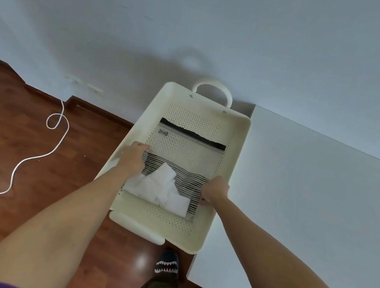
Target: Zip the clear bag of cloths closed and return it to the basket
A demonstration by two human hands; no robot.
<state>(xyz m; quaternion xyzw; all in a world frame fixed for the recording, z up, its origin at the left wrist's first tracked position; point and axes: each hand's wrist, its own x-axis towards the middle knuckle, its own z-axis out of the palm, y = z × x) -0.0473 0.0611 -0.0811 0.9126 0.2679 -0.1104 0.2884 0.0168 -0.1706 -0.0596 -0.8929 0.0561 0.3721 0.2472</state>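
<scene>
The clear bag [182, 152] with black stripes and a black zip strip along its far edge lies flat inside the cream perforated basket [238, 137]. White folded cloths [163, 190] fill the bag's near half. My left hand [133, 155] grips the bag's left edge. On the bag's right edge, my right hand [217, 190] is closed. Both hands are inside the basket.
The basket rests on the left edge of a white table [313, 203] and overhangs a dark wooden floor [7, 137]. It has a loop handle [212, 88] by the wall. A white cord [28, 161] snakes over the floor. My foot [167, 265] stands below the basket.
</scene>
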